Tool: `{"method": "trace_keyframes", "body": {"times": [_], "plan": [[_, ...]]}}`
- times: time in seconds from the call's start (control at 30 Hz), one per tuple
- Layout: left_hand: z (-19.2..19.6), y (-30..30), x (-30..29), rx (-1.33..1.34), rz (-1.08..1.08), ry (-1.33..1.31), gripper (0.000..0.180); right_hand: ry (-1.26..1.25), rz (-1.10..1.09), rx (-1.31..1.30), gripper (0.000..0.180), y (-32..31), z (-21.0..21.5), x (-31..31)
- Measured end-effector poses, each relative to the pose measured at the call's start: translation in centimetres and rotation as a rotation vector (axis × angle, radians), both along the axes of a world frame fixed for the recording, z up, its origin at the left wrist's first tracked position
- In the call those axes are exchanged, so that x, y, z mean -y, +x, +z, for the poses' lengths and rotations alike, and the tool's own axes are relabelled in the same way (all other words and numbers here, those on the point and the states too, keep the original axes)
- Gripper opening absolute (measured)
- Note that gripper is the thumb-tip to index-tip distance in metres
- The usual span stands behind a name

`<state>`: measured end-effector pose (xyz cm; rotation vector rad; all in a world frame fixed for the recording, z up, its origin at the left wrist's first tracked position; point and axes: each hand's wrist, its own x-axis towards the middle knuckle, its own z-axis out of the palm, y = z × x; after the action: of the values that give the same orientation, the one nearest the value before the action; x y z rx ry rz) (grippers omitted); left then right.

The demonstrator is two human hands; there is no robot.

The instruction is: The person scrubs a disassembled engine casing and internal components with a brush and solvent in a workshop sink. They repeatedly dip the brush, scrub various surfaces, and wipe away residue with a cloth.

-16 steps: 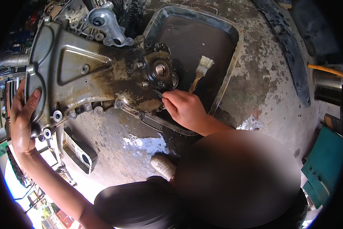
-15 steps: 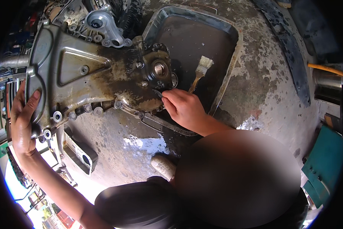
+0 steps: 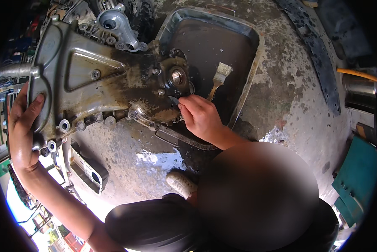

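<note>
A large metal engine timing cover (image 3: 106,98), stained with brown oily grime, tilts over the near left part of a shallow tray (image 3: 248,90). My left hand (image 3: 24,130) is closed round its left end, thumb on top and the other fingers mostly hidden behind the edge. At the cover's dirty right end, my right hand (image 3: 200,117) pinches a small thin metal blade (image 3: 173,100) against the surface, just below the round bore. Most of the blade's grip end is hidden by my fingers. In the dark liquid of the tray rests a paintbrush (image 3: 220,79) with pale bristles.
A grey metal housing (image 3: 119,29) sits beyond the cover. A rectangular metal part (image 3: 85,168) lies on the floor at left. My shoe (image 3: 181,183) is near the tray. A long dark metal strip (image 3: 318,59) and a teal panel (image 3: 356,172) are at right.
The cover has shifted very slightly to the right and down at its right end. Slightly more of the blade shows at my right fingertips. Both grips stay the same.
</note>
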<state>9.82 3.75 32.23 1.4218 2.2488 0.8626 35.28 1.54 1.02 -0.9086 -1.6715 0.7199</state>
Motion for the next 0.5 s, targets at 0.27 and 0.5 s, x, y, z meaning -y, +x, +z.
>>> {"method": "trace_keyframes", "body": {"times": [0.27, 0.5], "plan": [[0.3, -0.9, 0.0, 0.101, -0.012, -0.083, 0.05, 0.0, 0.054, -0.02, 0.016, -0.7, 1.6, -0.3], [0.2, -1.1, -0.2, 0.094, 0.01, -0.069, 0.046, 0.123, 0.078, -0.117, 0.014, -2.3, 2.9, -0.5]]}}
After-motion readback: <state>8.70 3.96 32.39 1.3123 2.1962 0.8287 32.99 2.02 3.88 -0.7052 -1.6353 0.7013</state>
